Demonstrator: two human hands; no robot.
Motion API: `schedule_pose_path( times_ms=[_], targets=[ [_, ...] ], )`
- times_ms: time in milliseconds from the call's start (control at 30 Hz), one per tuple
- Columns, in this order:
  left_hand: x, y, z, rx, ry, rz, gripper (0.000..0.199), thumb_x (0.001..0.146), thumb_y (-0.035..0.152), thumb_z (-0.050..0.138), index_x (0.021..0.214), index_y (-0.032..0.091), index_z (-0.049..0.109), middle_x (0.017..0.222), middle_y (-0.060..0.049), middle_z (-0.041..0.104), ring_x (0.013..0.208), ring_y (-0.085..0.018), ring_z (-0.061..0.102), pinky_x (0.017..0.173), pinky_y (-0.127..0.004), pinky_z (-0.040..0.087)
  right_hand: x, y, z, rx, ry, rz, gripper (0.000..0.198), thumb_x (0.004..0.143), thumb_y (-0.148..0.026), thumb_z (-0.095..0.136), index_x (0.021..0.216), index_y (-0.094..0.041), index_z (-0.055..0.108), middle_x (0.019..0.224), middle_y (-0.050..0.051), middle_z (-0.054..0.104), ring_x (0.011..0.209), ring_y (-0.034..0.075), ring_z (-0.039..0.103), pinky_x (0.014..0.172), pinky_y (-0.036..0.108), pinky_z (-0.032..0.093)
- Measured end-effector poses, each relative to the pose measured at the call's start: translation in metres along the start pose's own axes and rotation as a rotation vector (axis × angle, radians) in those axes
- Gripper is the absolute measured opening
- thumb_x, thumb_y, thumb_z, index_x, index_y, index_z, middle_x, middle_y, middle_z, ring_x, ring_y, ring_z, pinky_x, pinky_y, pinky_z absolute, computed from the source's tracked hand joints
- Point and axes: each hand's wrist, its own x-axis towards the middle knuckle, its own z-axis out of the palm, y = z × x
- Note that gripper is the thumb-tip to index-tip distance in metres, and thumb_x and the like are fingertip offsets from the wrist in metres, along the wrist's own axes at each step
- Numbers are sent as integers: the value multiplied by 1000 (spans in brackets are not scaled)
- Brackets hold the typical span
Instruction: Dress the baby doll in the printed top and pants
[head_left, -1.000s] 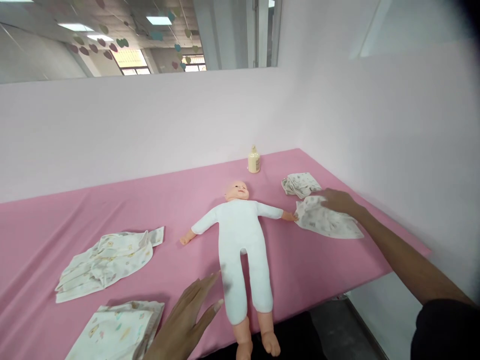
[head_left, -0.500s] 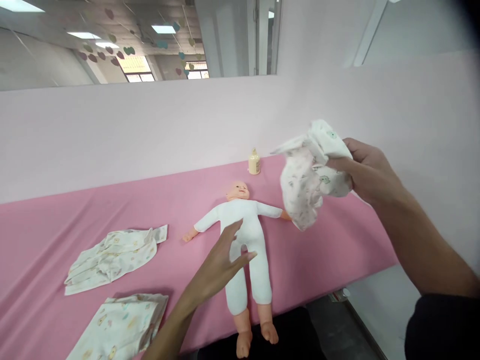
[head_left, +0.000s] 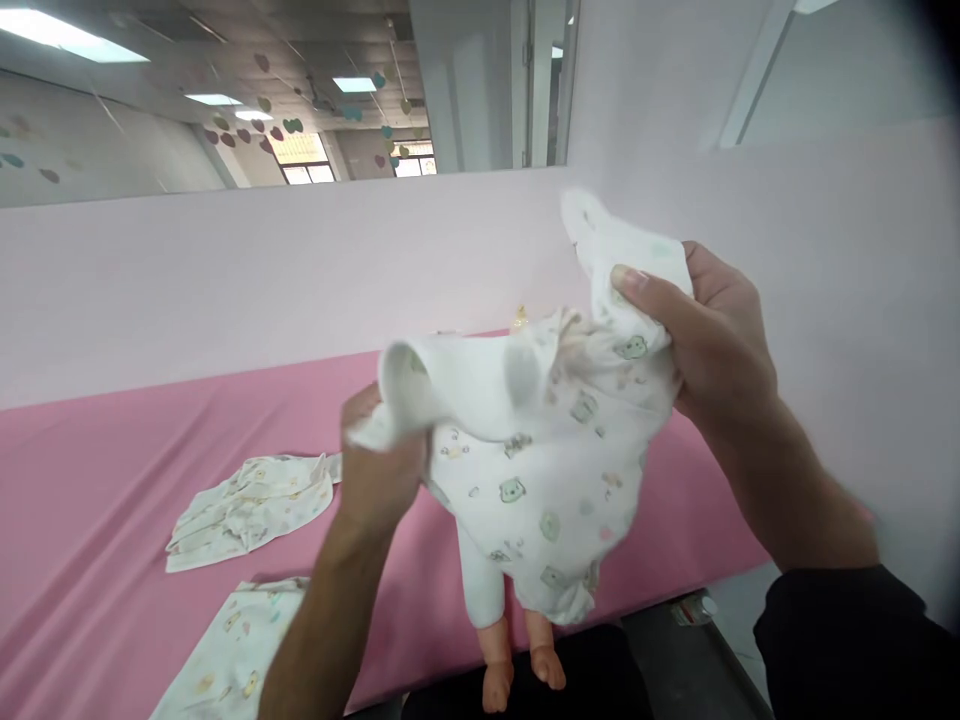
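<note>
Stretched between both hands is a white baby garment (head_left: 551,480) printed with small green bears. My left hand (head_left: 386,460) is closed on its left edge, where the cloth curls over. At the other side, my right hand (head_left: 716,330) pinches the fabric, thumb on top, and a white flap sticks up above it. The garment hangs in the air over a baby doll (head_left: 480,575) lying on its back. Only the doll's white-clad leg and bare feet show below the cloth; its head, arms and torso are hidden.
A pink cloth (head_left: 247,415) covers the table against a white wall. To the left lie a crumpled printed garment (head_left: 251,510) and a folded printed cloth (head_left: 232,650). A bottle (head_left: 520,319) peeks out behind the held garment. A mirror (head_left: 300,100) is on the wall.
My left hand has risen from above the doll and taken hold of the garment. The garment, bunched in my right hand before, is now spread out and covers most of the doll from view.
</note>
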Motion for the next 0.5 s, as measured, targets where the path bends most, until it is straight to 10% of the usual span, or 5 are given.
schedule_pose_path(
  times_ms=[200,333,500],
  targets=[
    [22,4,-43,37,218,-26,37,86,35,65,59,18,48,52,5,35,44,-5,31,37,-19,25,24,22,-21,1,-58,61,15,86,-39,67,87,-25,61,77,0,64,72,18,66,56,29,55],
    [33,-11,-30,288,177,15,12,87,31,64,95,22,64,79,1,58,67,-10,52,52,-22,41,25,9,-5,136,-131,140,16,91,-36,60,80,-24,59,74,0,64,78,20,69,65,33,59],
    [-19,3,19,222,402,433,41,82,24,68,120,28,54,110,-3,56,94,-17,59,78,-35,52,3,-33,44,415,-218,-72,10,97,-31,49,94,-22,53,97,3,69,96,21,71,89,40,60]
  ],
)
